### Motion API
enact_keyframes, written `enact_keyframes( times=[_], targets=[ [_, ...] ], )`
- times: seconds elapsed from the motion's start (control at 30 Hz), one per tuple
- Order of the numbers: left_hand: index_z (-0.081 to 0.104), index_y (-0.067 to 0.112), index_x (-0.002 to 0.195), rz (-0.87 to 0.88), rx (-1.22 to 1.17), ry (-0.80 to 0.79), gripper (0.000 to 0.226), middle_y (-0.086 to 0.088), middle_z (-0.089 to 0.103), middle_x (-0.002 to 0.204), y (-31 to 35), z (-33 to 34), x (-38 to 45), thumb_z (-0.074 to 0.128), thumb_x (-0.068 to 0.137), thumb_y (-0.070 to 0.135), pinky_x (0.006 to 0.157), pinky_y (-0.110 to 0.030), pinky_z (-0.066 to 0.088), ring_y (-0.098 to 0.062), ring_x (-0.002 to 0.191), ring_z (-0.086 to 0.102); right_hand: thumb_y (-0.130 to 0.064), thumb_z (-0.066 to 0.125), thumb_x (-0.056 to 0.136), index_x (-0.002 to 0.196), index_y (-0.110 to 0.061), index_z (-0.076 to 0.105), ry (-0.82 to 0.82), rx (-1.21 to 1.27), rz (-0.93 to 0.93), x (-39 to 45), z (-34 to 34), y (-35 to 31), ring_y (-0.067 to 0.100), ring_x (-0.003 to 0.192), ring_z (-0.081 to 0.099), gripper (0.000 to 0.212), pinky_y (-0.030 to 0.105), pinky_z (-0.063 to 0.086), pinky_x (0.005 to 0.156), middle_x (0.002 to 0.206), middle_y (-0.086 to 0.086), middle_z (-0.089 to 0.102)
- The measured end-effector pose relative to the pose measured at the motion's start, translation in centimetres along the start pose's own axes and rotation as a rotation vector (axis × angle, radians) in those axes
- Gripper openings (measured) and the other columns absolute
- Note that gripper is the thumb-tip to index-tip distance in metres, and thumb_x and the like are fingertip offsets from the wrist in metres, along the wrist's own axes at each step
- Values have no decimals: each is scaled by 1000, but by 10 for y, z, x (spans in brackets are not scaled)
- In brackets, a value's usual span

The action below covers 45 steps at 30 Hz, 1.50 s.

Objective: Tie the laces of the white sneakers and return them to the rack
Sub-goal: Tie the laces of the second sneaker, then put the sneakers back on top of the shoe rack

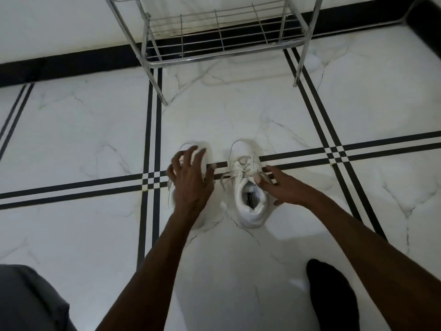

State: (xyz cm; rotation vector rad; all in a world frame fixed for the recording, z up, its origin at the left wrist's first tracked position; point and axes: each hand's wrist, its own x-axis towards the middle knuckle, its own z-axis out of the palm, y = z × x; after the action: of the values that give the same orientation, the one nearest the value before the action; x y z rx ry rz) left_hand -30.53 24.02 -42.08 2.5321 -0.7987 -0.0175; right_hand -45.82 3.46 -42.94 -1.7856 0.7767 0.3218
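A: What stands between the sneakers and the rack [222,37]?
B: Bare marble floor [226,115]; only the rack's front legs flank that lane.
A: And around the shoes?
B: The left sneaker [205,151] and right sneaker [248,187] stand just apart, loose laces [241,169] spilling into the gap. A black-socked foot [331,297] blocks the near right.

The insole label [251,198] in the right sneaker [248,187] seems unreadable.
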Motion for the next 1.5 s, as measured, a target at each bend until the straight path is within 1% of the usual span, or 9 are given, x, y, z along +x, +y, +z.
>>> enact_keyframes(
  times=[0.1, 0.27, 0.4, 0.6, 0.87, 1.03, 1.3, 1.43, 1.5],
  targets=[
    [49, 22, 147, -289, -87, -4, 63, -6, 46, 156, -36, -19, 4, 50, 96, 60, 115, -63, 26, -36, 146, 32, -46, 75, 82, 135, -32, 48, -152, 112, 1, -12, -1, -7, 17, 111, 64, 61, 42, 64, 75, 125, -6, 60],
    [67, 25, 127, -551, -407, -223, 77, 0, 68, 128, -75, -37, -12, 40, 87, 85, 107, -47, 47, -22, 123, 62, -27, 77, 76, 127, -25, 57, 49, -39, -66, 6, 25, -13, 19, 93, 70, 55, 38, 65, 66, 112, 2, 69],
    [66, 38, 97, -500, -623, -375, 15, 10, 72, 101, -70, -36, -22, 65, 93, 53, 86, -38, 58, -15, 101, 72, -28, 73, 78, 114, -20, 63, 146, -148, -122, 14, 39, -23, 16, 85, 68, 38, 28, 58, 65, 99, 2, 72],
    [49, 24, 132, -490, -635, -433, 71, 5, 58, 114, -69, -33, -30, 85, 71, 28, 72, -41, 64, -29, 111, 65, -30, 75, 74, 103, -17, 66, 234, -181, -159, 17, 49, -21, 18, 82, 68, 33, 24, 50, 65, 89, 0, 73],
    [60, 21, 130, -421, -508, -284, 60, 1, 69, 114, -41, -14, -23, 62, 75, 44, 88, -56, 59, -26, 101, 70, -26, 76, 72, 93, -16, 68, 353, -105, -201, 17, 46, -19, 15, 73, 67, 25, 25, 48, 65, 77, -2, 72],
    [59, 25, 134, -395, -538, -205, 61, -2, 69, 122, -12, -26, -9, 54, 78, 47, 91, -57, 58, -26, 110, 68, -27, 77, 74, 119, -23, 66, 369, -76, -212, 1, 9, -50, 18, 82, 69, 47, 33, 58, 74, 91, -1, 74],
    [53, 24, 145, -413, -526, -216, 66, 3, 60, 131, 104, -167, 49, 54, 82, 45, 96, -53, 57, -23, 114, 65, -30, 78, 75, 127, -20, 62, 382, -27, -191, -81, -91, -176, 19, 88, 72, 55, 34, 60, 78, 100, -1, 76],
    [54, 19, 144, -411, -467, -232, 49, 5, 55, 124, 173, -254, 85, 61, 95, 14, 89, -16, 53, 9, 103, 60, -29, 79, 77, 137, -19, 56, 361, 4, -169, -129, -150, -252, 19, 98, 70, 65, 36, 59, 86, 115, 1, 72],
    [53, 19, 144, -413, -452, -229, 50, 3, 57, 126, 197, -287, 102, 62, 95, 15, 89, -20, 53, 6, 103, 59, -31, 77, 76, 138, -22, 55, 331, 19, -164, -143, -178, -284, 18, 95, 70, 67, 37, 61, 83, 115, 0, 72]
  ],
)
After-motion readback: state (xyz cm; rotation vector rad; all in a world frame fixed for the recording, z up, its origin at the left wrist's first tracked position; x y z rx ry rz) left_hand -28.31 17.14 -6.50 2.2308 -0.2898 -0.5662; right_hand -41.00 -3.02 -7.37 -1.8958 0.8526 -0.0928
